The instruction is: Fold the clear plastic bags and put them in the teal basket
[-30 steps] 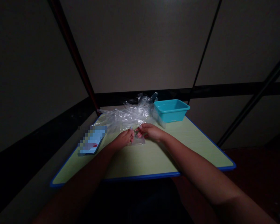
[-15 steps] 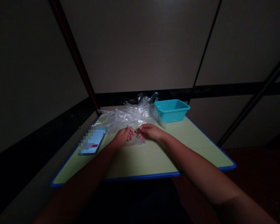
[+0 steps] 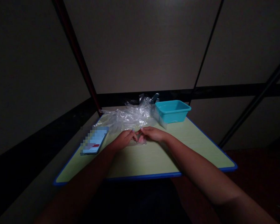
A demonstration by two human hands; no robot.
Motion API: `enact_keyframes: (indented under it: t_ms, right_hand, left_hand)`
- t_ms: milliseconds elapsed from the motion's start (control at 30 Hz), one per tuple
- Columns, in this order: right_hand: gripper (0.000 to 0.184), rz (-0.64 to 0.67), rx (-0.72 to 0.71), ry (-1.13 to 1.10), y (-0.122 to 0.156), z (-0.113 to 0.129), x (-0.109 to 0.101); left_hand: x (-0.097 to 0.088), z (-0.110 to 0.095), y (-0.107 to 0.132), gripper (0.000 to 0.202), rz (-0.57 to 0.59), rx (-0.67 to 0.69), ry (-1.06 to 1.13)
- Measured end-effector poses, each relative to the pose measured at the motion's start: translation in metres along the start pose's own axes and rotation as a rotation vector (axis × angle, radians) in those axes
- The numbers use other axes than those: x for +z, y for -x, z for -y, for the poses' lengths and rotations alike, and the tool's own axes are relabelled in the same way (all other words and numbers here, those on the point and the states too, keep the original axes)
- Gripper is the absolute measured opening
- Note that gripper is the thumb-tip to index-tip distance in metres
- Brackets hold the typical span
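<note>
The small clear plastic piece [image 3: 144,143] lies on the bench [image 3: 154,161] just below and between the curled fingers [image 3: 134,136] of the left hand [image 3: 125,138] and right hand [image 3: 153,134], neither clearly nearer, its visible edge running sideways; whether they pinch it, I cannot tell.

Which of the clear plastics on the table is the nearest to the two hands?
The small piece at the fingers of left hand and right hand; the crumpled heap lies farther back.

Can see a lit phone [image 3: 96,140] near the left edge of the yellow-green table [image 3: 189,152], a turquoise basin [image 3: 175,116] toward its far right corner, panelled walls [image 3: 142,49] with a black band [image 3: 226,91].
</note>
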State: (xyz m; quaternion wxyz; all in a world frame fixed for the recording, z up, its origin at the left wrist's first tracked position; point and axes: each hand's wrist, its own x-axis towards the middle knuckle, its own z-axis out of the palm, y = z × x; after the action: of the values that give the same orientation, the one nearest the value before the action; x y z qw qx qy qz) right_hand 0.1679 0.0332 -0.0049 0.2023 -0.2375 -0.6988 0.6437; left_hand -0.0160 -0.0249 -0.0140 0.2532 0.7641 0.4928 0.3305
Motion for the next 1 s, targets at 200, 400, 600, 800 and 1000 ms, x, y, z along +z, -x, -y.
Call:
enact_keyframes:
  t_ms: [200, 400, 600, 800, 1000]
  right_hand:
    - [0.045, 0.012, 0.001, 0.029, -0.001, -0.003, -0.001]
    - [0.046, 0.019, -0.039, 0.093, -0.002, -0.006, -0.002]
    - [0.046, 0.037, -0.049, 0.107, 0.0, -0.006, -0.001]
    - [0.047, 0.016, -0.044, 0.137, 0.001, -0.006, 0.0]
    - [0.043, 0.01, -0.011, 0.123, 0.0, -0.004, -0.002]
  left_hand:
    - [-0.004, -0.006, 0.002, 0.057, 0.005, 0.026, -0.046]
    - [-0.006, -0.007, 0.002, 0.052, 0.031, 0.084, -0.111]
    - [-0.006, -0.006, 0.002, 0.054, -0.035, 0.08, -0.089]
    - [-0.009, -0.004, 0.0, 0.061, -0.139, -0.065, 0.134]
    - [-0.013, 0.0, -0.002, 0.069, -0.187, -0.221, 0.32]
